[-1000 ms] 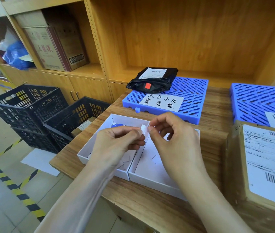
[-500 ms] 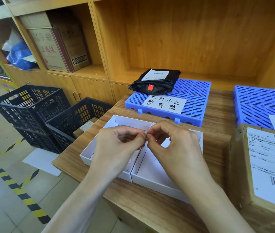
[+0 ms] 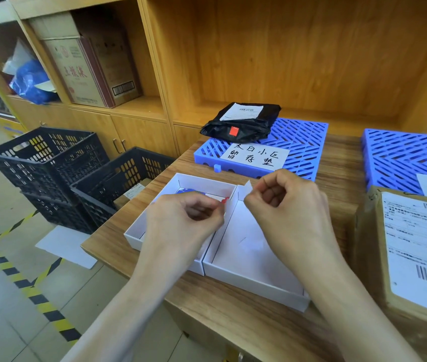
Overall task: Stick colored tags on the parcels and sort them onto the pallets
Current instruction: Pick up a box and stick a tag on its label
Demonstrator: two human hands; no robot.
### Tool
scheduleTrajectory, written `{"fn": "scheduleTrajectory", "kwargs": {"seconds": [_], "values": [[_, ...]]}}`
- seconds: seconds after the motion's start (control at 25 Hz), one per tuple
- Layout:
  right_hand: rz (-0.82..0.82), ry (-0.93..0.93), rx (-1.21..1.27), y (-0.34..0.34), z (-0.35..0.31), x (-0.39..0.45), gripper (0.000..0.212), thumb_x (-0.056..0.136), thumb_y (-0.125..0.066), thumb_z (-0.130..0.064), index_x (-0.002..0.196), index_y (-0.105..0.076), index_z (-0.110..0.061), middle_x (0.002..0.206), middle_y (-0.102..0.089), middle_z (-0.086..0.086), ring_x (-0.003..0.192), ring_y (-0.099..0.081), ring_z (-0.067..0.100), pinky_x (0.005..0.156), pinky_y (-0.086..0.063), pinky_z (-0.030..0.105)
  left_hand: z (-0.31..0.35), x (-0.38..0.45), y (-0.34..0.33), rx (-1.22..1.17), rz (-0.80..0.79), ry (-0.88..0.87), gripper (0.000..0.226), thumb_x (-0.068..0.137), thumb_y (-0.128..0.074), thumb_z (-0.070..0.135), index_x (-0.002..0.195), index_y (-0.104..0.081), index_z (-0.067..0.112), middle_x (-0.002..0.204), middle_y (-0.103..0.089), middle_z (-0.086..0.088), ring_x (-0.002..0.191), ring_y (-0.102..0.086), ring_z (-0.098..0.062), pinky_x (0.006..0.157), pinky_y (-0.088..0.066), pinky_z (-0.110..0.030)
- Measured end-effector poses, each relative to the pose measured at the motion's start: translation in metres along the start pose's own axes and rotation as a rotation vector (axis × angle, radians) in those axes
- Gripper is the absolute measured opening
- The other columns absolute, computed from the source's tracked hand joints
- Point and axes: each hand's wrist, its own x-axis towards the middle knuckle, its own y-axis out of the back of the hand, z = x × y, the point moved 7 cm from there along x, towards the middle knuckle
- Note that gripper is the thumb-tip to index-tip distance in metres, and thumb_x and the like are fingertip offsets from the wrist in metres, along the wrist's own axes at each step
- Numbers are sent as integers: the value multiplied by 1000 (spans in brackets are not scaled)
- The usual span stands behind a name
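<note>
head view: you are looking down at a wooden table (image 3: 337,158) set against wooden shelving.
left hand: your left hand (image 3: 183,218) hangs over the left white tray (image 3: 139,231), fingers curled, pinching a small red tag (image 3: 224,200) at the fingertips.
right hand: your right hand (image 3: 288,205) is over the right white tray (image 3: 254,283), thumb and forefinger pinching a white backing slip (image 3: 247,188) that sticks up and to the left.
tag and slip: the two are apart, with the wall between the trays just under the gap.
left tray contents: blue and red tags lie at its far end, mostly hidden by your left hand.
right tray contents: pale scraps of paper on the floor of the tray; what they are you cannot tell.
black parcel: the black parcel (image 3: 243,121) lies on the far-left corner of the left blue pallet (image 3: 301,142), with a white shipping label on top and a red tag on its near face.
pallet sign: a handwritten paper sign (image 3: 255,155) lies on the near edge of that pallet.
cardboard parcel: the cardboard parcel (image 3: 369,257) sits at your right on the table, label up, just in front of the right blue pallet (image 3: 403,152).
floor left: black crates (image 3: 50,168) stand beside the table, near yellow-black floor tape.
</note>
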Motion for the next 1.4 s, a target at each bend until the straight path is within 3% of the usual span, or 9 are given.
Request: {"fn": "scheduleTrajectory", "kwargs": {"seconds": [0.12, 0.24, 0.32, 0.44, 0.6, 0.8, 0.96, 1.12, 1.4], "values": [[37, 18, -25, 7, -7, -6, 7, 76, -68, -30, 73, -63, -26, 67, -62, -10, 69, -57, 6, 63, -46, 24, 4, -9, -16, 60, -125, -16, 15, 74, -81, 11, 70, -78, 25, 62, -71, 15, 56, -63, 1, 62, -48, -12], [42, 38, -114, 13, -4, -16, 7, 78, -67, -30, 76, -61, -26, 74, -62, -9, 71, -57, 6, 64, -44, 21, 6, -16, -29, 74, -237, -13, 16, 78, -80, 12, 77, -77, 28, 71, -74, 11, 63, -68, -4, 66, -52, -20], [67, 80, -177, 17, -2, -27, 9, 79, -68, -28, 77, -59, -26, 76, -60, -9, 70, -56, 6, 60, -38, 13, 10, -20, -30, 16, -229, 8, 16, 83, -75, 12, 83, -76, 29, 80, -75, 10, 70, -71, -8, 67, -54, -22], [138, 200, -220, 21, -4, -42, 14, 79, -72, -25, 77, -58, -25, 74, -56, -8, 68, -53, 11, 58, -33, 19, 18, -26, -31, -223, -202, 92, 13, 89, -70, 10, 88, -79, 19, 82, -77, 3, 71, -73, -12, 70, -57, -23], [167, 282, -219, 28, -6, -56, 12, 84, -72, -21, 82, -61, -25, 74, -53, -9, 68, -52, 14, 61, -41, 28, 26, -37, -40, -340, -236, 139, 17, 94, -64, 11, 88, -79, 11, 83, -77, -7, 73, -74, -18, 77, -61, -31], [134, 350, -238, 43, -9, -76, 9, 88, -70, -21, 85, -62, -24, 76, -50, -9, 70, -49, 14, 62, -40, 27, 30, -50, -45, -446, -237, 181, 16, 92, -68, 16, 82, -78, 9, 81, -75, -13, 75, -73, -27, 80, -62, -40], [120, 347, -190, 54, -8, -88, 8, 88, -70, -24, 89, -63, -28, 76, -50, -11, 69, -50, 10, 61, -44, 26, 39, -60, -48, -430, -242, 121, 18, 95, -63, 12, 82, -74, 5, 80, -73, -17, 71, -72, -25, 75, -62, -35], [161, 229, -37, 83, -3, -98, 7, 87, -67, -36, 93, -65, -33, 72, -56, -8, 66, -55, 14, 60, -45, 25, 56, -71, -47, -375, -304, 6, 16, 96, -62, 14, 83, -71, 9, 76, -71, -3, 66, -71, -16, 68, -55, -23], [143, 125, 108, 129, 6, -120, 7, 78, -74, -26, 78, -70, -32, 69, -59, -10, 55, -53, 13, 53, -39, 13, 88, -102, -59, -323, -500, -218, 12, 91, -66, 30, 87, -68, 19, 79, -70, -1, 70, -67, -24, 74, -56, -36]]}}
